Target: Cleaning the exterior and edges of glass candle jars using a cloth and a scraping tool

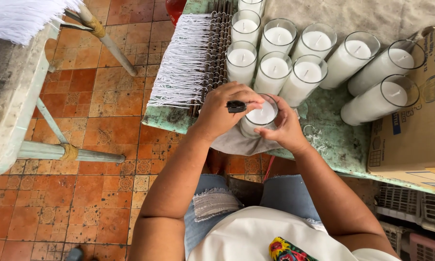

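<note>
Left hand (220, 113) clenched on a small black tool (236, 107), held right over the top of a glass candle (259, 118). Right hand (286, 129) wrapped round the far side of that same glass, holding it steady at the near edge of the green bench (333, 145), on a grey cloth (236, 143).

Probably heavy for its size, full of white wax. Hard and smooth glass, likely slippery, and breakable if dropped or knocked. Best held round the middle of the glass wall, not by the thin rim.

Just past the grips, two rows of more white candles (275, 70), packed close and easy to bump. Off to the left of the left grip, a rack of white strings (181, 63). Off to the right of the right grip, a cardboard box (415, 140). Below, orange floor tiles (106, 145).
</note>
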